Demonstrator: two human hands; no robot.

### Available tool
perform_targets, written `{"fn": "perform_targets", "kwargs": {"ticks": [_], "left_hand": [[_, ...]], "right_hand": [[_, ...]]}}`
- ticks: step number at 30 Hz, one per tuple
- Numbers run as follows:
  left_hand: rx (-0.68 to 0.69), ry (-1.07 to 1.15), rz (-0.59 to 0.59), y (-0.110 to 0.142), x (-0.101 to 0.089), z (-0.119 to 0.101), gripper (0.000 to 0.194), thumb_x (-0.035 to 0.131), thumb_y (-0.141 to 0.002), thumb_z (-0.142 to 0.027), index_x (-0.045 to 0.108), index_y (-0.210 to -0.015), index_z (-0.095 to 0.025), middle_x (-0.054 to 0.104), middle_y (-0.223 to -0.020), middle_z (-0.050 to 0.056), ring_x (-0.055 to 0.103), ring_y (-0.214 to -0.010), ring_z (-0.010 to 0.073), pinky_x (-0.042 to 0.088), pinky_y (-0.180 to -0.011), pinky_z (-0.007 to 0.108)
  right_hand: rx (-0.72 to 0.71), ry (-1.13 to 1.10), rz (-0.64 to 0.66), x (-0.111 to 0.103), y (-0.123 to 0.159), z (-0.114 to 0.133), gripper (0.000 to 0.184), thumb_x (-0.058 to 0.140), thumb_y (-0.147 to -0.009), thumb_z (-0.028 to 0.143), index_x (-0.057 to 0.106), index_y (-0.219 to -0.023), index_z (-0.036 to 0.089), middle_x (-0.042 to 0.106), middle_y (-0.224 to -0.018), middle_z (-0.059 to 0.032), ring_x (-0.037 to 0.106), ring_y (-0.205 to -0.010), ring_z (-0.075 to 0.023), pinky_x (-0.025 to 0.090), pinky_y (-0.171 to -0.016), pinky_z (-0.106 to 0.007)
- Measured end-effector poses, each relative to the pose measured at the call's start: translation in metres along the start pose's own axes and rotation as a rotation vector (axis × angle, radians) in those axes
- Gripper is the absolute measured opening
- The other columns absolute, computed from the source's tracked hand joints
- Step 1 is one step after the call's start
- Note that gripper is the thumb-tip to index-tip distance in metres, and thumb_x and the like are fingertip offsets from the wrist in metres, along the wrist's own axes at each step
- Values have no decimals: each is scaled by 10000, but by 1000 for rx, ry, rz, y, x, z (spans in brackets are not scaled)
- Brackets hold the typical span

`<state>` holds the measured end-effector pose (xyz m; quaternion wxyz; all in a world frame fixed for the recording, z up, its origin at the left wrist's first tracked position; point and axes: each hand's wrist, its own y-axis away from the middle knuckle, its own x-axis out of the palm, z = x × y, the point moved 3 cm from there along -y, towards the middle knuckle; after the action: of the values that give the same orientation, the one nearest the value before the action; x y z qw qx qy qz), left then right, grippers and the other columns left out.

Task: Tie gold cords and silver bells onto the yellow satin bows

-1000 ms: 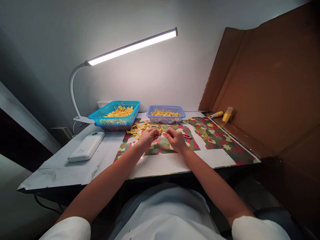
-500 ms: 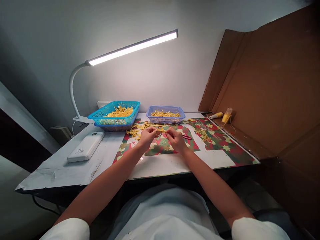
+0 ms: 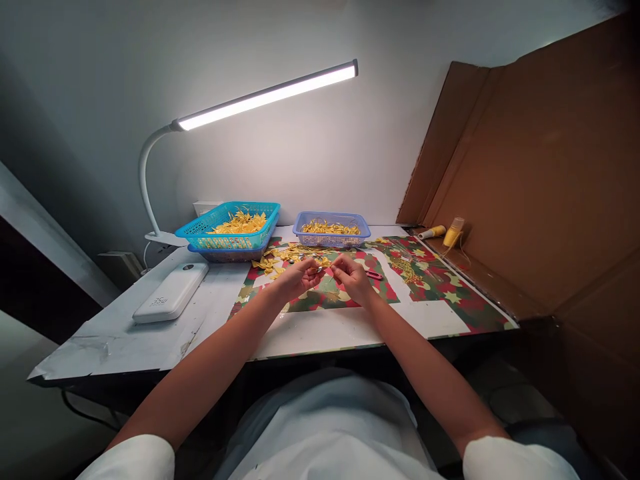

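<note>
Over the patterned mat, my left hand (image 3: 300, 279) is turned partly palm up, its fingers curled around a small shiny silver piece (image 3: 320, 270). My right hand (image 3: 351, 275) sits close beside it, thumb and finger pinched on a yellow ribbon bow (image 3: 325, 263) between the two hands. Fine detail at the fingertips is too small to make out. Just beyond the hands lies a heap of yellow ribbon bows (image 3: 273, 260), with small silver pieces (image 3: 302, 257) near it. A pink-handled tool (image 3: 374, 275) rests to the right of my right hand.
A blue basket (image 3: 227, 241) of yellow bows stands at the back left, stacked on another. A purple basket (image 3: 331, 241) holds golden pieces. Gold cord (image 3: 407, 270) and yellow thread spools (image 3: 453, 233) lie right, by cardboard (image 3: 525, 167). A power bank (image 3: 173, 293) and lamp (image 3: 265, 97) are left.
My left hand has rolled palm upward and its fingers have curled in, showing the silver piece. My right hand stays nearly in place, still pinched.
</note>
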<state>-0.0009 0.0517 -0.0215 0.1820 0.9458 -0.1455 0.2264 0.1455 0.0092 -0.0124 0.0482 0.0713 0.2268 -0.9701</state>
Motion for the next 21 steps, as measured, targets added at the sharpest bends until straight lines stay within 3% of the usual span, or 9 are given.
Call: {"fn": "perform_targets", "kwargs": {"ticks": [6,14,21], "left_hand": [[-80,70,34,4,2,-1,131,604,-715,-55,542,-668,-160,630,-630,23,621,-558,101,530,-562,181],[-144,103,13,14,9,-3,179,480,-807,-33,529,-673,-141,614,-587,36,616,-512,92,510,-502,149],[-151,66,-27,11,6,-1,152,490,-797,-31,536,-700,-139,626,-616,50,628,-522,102,514,-493,151]], "right_hand": [[51,-100,10,3,-1,1,183,580,-809,318,496,-682,217,488,-504,60,430,-491,-94,321,-528,-232],[97,-192,62,7,-6,-15,324,639,-740,496,473,-700,220,514,-486,64,465,-472,-103,334,-523,-248],[89,-123,66,11,-8,-25,304,643,-725,480,526,-677,204,599,-610,20,519,-567,-117,388,-571,-258]]}}
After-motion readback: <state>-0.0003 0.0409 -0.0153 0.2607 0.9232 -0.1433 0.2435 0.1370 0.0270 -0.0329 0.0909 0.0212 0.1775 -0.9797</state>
